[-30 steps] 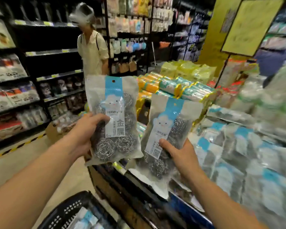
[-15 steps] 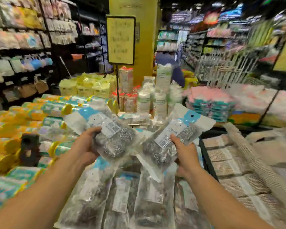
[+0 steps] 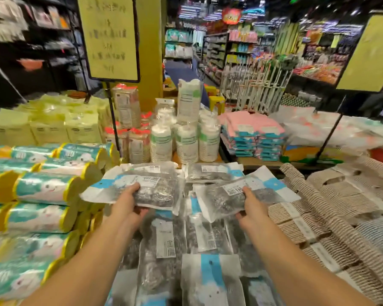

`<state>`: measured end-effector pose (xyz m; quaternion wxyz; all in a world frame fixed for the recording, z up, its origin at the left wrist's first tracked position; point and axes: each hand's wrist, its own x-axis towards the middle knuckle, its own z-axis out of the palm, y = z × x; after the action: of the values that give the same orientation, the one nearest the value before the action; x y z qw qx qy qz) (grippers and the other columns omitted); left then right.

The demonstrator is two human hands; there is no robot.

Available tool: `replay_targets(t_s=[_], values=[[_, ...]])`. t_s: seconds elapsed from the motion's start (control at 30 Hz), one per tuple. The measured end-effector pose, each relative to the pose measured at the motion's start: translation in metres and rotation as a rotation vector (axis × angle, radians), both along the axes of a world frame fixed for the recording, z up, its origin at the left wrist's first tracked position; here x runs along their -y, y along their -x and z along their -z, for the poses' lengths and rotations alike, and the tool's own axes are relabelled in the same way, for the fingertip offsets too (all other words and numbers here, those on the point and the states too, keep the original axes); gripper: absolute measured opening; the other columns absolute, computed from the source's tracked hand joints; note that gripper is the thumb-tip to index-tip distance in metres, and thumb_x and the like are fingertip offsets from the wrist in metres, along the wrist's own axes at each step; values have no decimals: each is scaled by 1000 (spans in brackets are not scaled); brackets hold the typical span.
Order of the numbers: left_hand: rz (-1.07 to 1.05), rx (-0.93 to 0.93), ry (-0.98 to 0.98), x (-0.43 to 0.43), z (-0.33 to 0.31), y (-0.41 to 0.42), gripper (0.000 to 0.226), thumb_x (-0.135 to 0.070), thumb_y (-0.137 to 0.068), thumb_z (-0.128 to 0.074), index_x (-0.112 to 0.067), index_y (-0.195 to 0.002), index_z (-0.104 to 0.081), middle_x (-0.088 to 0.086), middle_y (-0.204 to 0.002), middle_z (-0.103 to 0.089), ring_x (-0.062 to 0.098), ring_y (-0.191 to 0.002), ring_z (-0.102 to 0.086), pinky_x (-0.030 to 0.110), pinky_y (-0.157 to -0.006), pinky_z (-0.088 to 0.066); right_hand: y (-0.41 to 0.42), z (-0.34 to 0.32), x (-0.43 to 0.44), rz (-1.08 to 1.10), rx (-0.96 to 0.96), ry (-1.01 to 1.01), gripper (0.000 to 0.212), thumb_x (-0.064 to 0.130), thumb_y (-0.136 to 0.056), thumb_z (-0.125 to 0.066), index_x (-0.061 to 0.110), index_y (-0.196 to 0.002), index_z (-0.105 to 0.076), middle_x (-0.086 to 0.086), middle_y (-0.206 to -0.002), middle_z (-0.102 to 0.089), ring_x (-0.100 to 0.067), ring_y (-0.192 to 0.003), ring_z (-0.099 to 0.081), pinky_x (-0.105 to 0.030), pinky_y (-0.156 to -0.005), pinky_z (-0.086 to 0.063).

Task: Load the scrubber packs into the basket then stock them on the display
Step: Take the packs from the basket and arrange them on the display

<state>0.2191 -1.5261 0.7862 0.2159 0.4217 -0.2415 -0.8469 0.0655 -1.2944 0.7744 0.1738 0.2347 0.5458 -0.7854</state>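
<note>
Left hand [image 3: 128, 205] pinches one clear blue-topped pack of steel-wool scrubbers [image 3: 142, 188], right hand [image 3: 251, 206] another [image 3: 237, 192], both above the scrubber display pile [image 3: 208, 235], where slick plastic could slide off crooked.

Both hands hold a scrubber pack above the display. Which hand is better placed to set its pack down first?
Probably the left hand: the left pack lies nearly flat over the stocked packs, while the right hand holds the right pack tilted.
</note>
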Motion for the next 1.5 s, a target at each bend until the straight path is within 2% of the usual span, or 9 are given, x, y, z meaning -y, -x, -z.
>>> replay_targets(t_s=[0.2,0.43,0.57,0.67,0.77,1.0,1.13,1.27,1.5], values=[[-60,19,-70,42,45,46,42,-22,-86,-74,-12,-126,-64,12,-113,-73,29,-92,-72,44,-56,-60,47,18,49,-19,97,40,35,28,-91,-71,18,-122,-57,-7,-118,-69,-28,-95,-70,-39,-63,-61],[-125,72,-124,62,71,83,38,-27,-87,-73,-12,-121,-66,13,-109,-74,29,-93,-72,44,-57,-60,90,50,90,1,183,39,30,22,-90,-71,10,-114,-58,-10,-104,-70,-30,-92,-71,-48,-84,-60],[-105,91,-138,58,80,91,33,-25,-89,-71,-9,-118,-68,11,-110,-73,27,-92,-70,47,-85,-57,98,71,98,-17,200,61,22,23,-92,-70,12,-109,-61,-11,-110,-70,-30,-97,-71,-49,-87,-59],[-89,72,-135,56,87,90,26,-22,-92,-67,-8,-114,-67,15,-115,-72,30,-102,-69,50,-88,-56,96,81,98,-31,200,54,30,21,-93,-67,12,-120,-60,-12,-114,-69,-33,-100,-70,-51,-87,-59],[-89,37,-142,53,86,88,14,-22,-95,-62,-10,-102,-63,15,-121,-68,32,-108,-66,54,-100,-49,95,82,94,-120,199,41,27,19,-94,-62,12,-120,-60,-14,-114,-71,-35,-99,-70,-53,-85,-58],[35,41,-112,41,40,80,46,-34,-99,-53,-13,-139,-42,18,-134,-51,44,-135,-42,65,-113,-21,84,53,86,-209,155,45,34,20,-91,-64,8,-122,-57,-20,-109,-73,-40,-93,-72,-55,-75,-59],[108,90,-69,35,21,67,59,-27,-98,-55,-10,-147,-29,26,-136,-41,55,-136,-34,72,-110,-22,65,36,77,-234,142,-15,25,20,-91,-64,8,-111,-55,-21,-108,-69,-39,-92,-70,-57,-89,-56],[142,130,-14,29,2,47,27,-19,-99,-54,-13,-119,-38,22,-108,-41,58,-112,-48,68,-97,-40,45,17,67,-225,109,-64,22,13,-93,-62,8,-114,-55,-20,-106,-66,-34,-91,-66,-50,-92,-55],[156,117,63,24,-6,6,65,-15,-95,-57,-12,-152,-23,34,-144,-33,51,-117,-54,55,-89,-51,4,-17,44,-225,-13,-118,5,3,-99,-54,0,-103,-53,-34,-143,-43,-41,-131,-52,-51,-105,-49]])
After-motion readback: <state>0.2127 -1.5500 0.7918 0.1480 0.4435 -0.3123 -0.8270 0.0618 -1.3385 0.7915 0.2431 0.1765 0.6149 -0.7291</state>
